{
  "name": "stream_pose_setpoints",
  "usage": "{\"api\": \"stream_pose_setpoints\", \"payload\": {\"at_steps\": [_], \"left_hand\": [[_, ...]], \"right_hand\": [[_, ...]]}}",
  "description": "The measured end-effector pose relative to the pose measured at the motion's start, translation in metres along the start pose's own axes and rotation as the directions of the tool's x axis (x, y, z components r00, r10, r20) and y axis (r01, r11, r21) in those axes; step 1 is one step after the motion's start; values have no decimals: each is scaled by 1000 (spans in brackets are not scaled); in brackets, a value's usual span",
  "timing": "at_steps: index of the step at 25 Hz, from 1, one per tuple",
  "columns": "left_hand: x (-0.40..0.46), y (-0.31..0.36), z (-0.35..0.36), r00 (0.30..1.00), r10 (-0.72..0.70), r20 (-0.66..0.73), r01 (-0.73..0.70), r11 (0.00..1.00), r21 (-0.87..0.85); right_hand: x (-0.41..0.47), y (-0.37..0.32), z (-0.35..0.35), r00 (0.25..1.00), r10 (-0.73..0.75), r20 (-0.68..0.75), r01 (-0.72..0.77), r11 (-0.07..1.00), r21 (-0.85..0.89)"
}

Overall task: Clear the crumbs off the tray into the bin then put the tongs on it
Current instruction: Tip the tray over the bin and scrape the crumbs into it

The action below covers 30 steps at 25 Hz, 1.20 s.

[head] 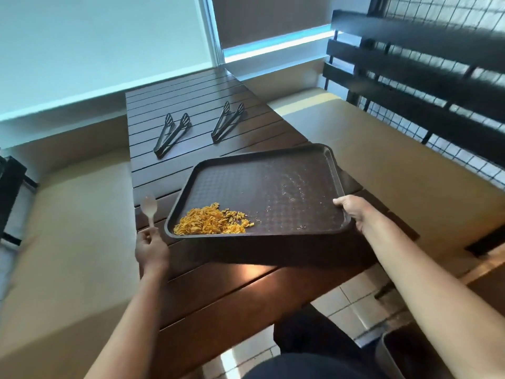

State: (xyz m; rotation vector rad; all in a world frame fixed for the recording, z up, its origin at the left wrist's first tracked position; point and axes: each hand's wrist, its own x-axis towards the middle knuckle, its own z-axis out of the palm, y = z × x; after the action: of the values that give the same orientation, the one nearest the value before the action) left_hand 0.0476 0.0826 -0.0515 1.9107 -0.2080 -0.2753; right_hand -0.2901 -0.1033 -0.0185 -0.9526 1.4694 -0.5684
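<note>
A person tilts a dark brown tray point(273, 187) above the slatted wooden worktop point(207, 105), its right side raised and its near-left corner dipped low. The right hand point(352, 212) grips the tray's right rim near the front corner, thumb over the lip and fingers curled beneath. Orange crumbs point(213, 222) are heaped against the tray's near-left corner, just inside the rim, with a thin scatter of fine dust across the right half of the tray.

The left hand point(151, 247) pinches the stem of a pale spoon point(149, 207), bowl pointing up, just beside the tray's left edge and apart from it. Two pairs of black tongs lie on the far part of the worktop, the left tongs point(172, 135) and the right tongs point(228, 121), well apart from the tray and from each other, arms splayed away from the person.

Pale bench seats point(382, 149) flank the worktop on both sides. A dark bin point(396, 354) shows at the lower right on the tiled floor point(352, 302), beyond the worktop's near edge and below the right arm.
</note>
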Motion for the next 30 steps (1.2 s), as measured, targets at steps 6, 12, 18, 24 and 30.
{"api": "stream_pose_setpoints", "payload": {"at_steps": [6, 12, 18, 24, 30], "left_hand": [[-82, 36, 27, 997, 6, 75, 5, 989, -148], [-159, 40, 59, 849, -79, 522, 291, 896, -337], [-206, 48, 62, 734, -90, 673, 433, 826, -361], [-245, 67, 74, 574, -110, 811, 556, 779, -288], [-297, 59, 120, 506, -247, 827, 526, 848, -68]], "right_hand": [[-56, 10, -8, 988, -7, -151, 54, 949, 310], [-103, 21, -7, 978, 15, -210, 116, 794, 597], [-138, 53, -19, 945, 74, -318, 143, 782, 607], [-158, 87, -42, 874, 141, -464, 181, 794, 581], [-158, 145, -94, 886, 224, -405, 103, 758, 644]]}}
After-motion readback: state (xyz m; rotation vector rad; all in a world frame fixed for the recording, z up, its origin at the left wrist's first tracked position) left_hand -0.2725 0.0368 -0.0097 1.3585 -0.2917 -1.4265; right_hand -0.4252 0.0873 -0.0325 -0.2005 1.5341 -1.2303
